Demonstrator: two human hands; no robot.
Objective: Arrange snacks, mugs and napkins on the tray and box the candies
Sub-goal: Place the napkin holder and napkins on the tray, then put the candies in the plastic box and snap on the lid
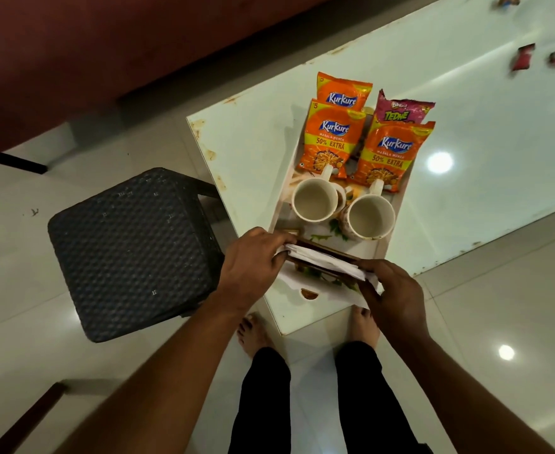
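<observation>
A white tray (388, 246) lies on the pale table. At its far end lie three orange Kurkure packets (333, 139) and a pink snack packet (402, 110). Two empty white mugs (314, 199) (370, 216) stand side by side in the middle. Over the tray's near end, a brown holder with white napkins (325, 261) is gripped from both sides: my left hand (253, 262) holds its left end and my right hand (392, 291) holds its right end. Wrapped candies (522, 57) lie scattered on the far right of the table.
A dark woven stool (131, 253) stands left of the table (246, 149). A dark red sofa (105, 54) fills the upper left. My bare feet (253, 334) stand on the tiled floor at the table's near corner. Ceiling lights glare on the glossy surfaces.
</observation>
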